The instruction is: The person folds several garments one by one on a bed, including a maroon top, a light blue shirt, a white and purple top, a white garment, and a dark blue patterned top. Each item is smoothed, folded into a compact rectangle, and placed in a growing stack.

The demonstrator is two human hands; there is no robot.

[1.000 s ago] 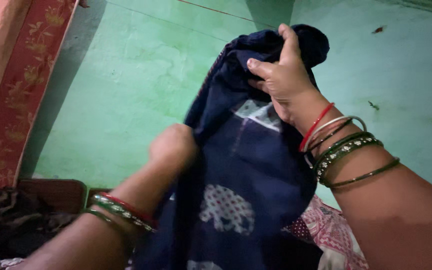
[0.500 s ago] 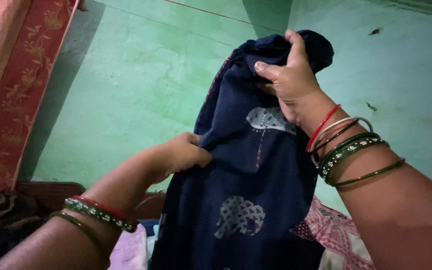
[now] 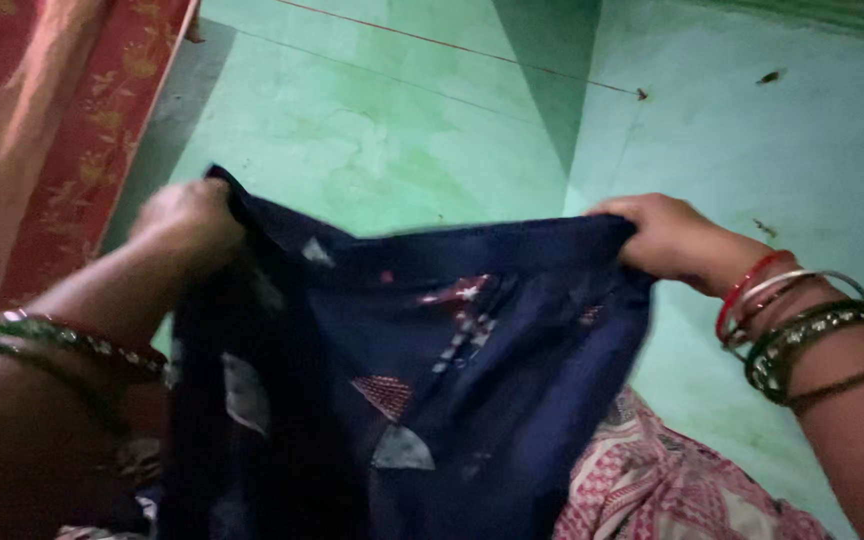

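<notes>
Two hands, left hand (image 3: 187,215) and right hand (image 3: 664,235), are closed on the top corners of a navy cloth (image 3: 422,370), held spread before a green wall (image 3: 392,140); folding, it is judged, calls for corners being brought together.

Bare forearms, bangles (image 3: 802,330) — red, green, silver

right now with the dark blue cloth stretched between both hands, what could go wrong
The left hand and right hand pinch only the top edge of the dark blue cloth, so a corner might slip free. Its lower part hangs close to the pink patterned fabric and could snag or bunch there. The bangles might catch the cloth.
</notes>
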